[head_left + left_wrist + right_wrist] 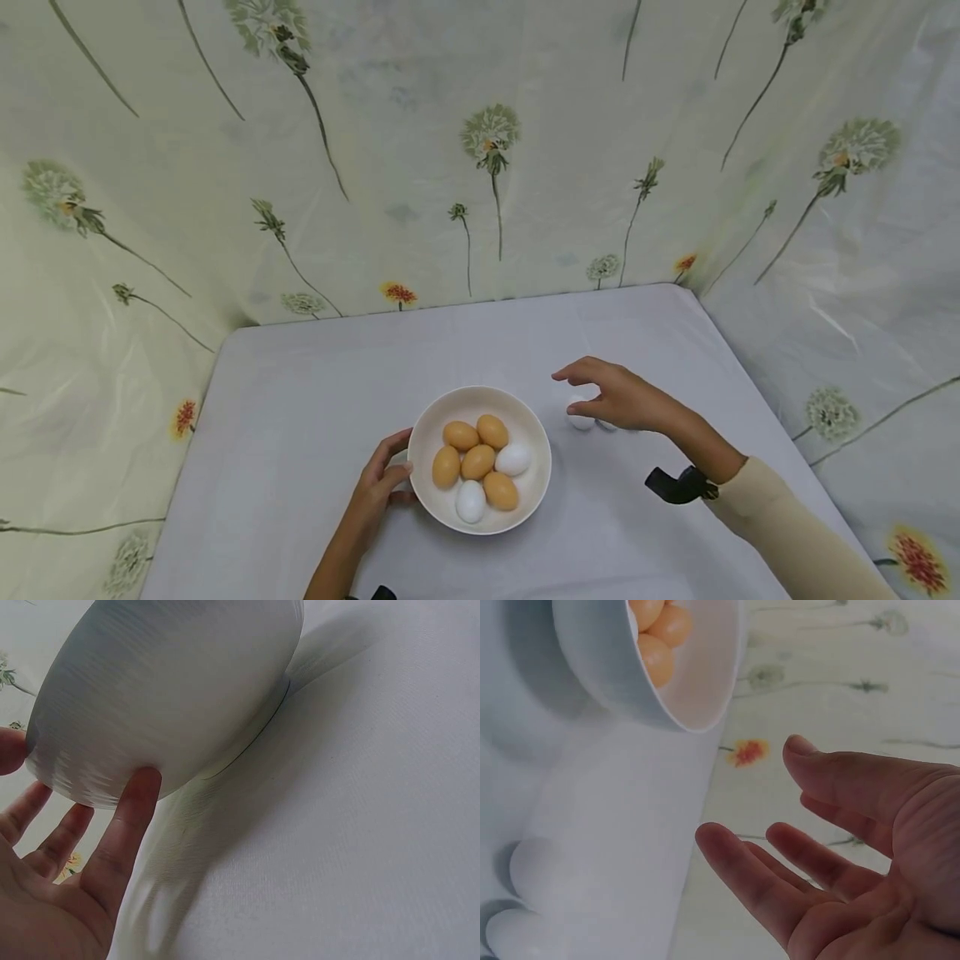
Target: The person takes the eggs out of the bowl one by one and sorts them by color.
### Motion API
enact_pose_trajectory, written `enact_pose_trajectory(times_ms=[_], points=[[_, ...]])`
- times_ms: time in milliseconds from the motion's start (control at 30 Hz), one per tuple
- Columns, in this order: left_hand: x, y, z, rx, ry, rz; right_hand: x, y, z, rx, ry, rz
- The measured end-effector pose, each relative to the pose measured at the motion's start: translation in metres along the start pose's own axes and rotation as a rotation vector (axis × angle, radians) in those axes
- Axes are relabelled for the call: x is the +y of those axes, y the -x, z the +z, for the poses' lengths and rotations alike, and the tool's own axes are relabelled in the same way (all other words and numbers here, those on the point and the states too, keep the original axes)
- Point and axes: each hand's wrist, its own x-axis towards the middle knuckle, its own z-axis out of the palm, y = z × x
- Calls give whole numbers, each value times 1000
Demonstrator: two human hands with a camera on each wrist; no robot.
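Observation:
A white bowl stands on the table with several brown eggs and two white eggs in it. My left hand is at the bowl's left side, its spread fingers touching the outer wall, as the left wrist view also shows. To the right of the bowl, my right hand hovers with thumb and fingers apart and nothing between them. Below it lie more white eggs on the table, one white egg partly hidden by the hand. In the right wrist view, a white egg lies apart from the fingers.
A white cloth covers the table. Behind and at both sides hangs a pale curtain with a dandelion print, meeting the table's back edge. Black wrist mounts sit on the forearms.

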Motion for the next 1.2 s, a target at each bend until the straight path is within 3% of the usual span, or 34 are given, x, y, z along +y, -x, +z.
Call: enact_pose_trajectory(times_ms=[767,1200], points=[[0,1,0,1,-3,2,-39,-37,30,-271,-43,-111],[0,0,1,4,8,2,-41,-53,53,-401,-1,-190]])
